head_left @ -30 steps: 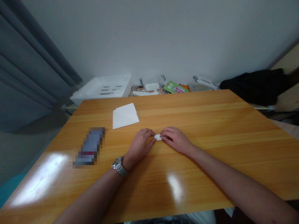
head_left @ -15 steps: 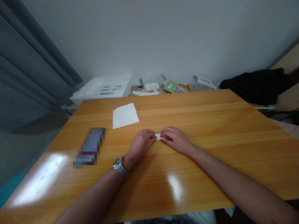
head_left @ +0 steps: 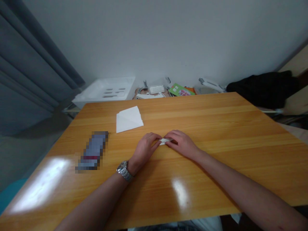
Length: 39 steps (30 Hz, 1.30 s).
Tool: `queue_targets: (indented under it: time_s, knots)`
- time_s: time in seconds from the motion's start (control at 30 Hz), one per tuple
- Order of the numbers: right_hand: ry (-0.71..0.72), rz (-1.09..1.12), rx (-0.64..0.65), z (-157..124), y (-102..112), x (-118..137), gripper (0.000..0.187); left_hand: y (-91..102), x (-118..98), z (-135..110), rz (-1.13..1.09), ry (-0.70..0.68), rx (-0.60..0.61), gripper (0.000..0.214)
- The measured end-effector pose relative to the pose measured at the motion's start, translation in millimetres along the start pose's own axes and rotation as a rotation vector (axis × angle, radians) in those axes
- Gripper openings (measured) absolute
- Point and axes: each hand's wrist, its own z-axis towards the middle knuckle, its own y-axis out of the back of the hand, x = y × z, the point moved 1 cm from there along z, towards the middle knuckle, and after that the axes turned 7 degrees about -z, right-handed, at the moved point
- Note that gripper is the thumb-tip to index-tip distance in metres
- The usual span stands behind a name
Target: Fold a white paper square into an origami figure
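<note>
A small folded piece of white paper (head_left: 164, 141) is pinched between my two hands over the middle of the wooden table (head_left: 216, 128). My left hand (head_left: 145, 148), with a metal watch (head_left: 124, 171) at its wrist, grips the left end with thumb and fingers. The right end is held by my right hand (head_left: 182, 144), its fingertips closed on the paper. My fingers cover both ends, so the full folded shape is hidden. Beyond my left hand, a larger white paper sheet (head_left: 129, 119) with a faint crease lies flat.
A pixelated phone-like slab (head_left: 93, 150) lies on the table's left side. Past the far edge are a white foam tray (head_left: 108, 89), a green booklet (head_left: 180, 89) and assorted small items. Black cloth (head_left: 262, 88) is piled at the far right, and a grey curtain (head_left: 29, 64) hangs left.
The folded paper has tilted or shifted between my fingers, and its visible face looks narrower and more pointed. Both hands have barely moved. Everything else stays put.
</note>
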Motion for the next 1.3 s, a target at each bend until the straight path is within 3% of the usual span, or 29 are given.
queue_targets:
  time_s: [0.23,0.9,1.3]
  knots:
    - [-0.002,0.040,-0.006,0.7,-3.1,-1.3,0.003,-1.5,0.8,1.0,-0.001,-0.007,-0.010,0.004]
    - [-0.111,0.126,-0.027,1.3,-4.7,1.2,0.006,-0.8,-4.6,2.6,0.083,0.001,0.010,0.012]
    - [-0.035,0.053,-0.026,2.1,-10.8,-1.7,0.008,-3.4,-6.4,4.3,0.123,-0.005,0.032,0.010]
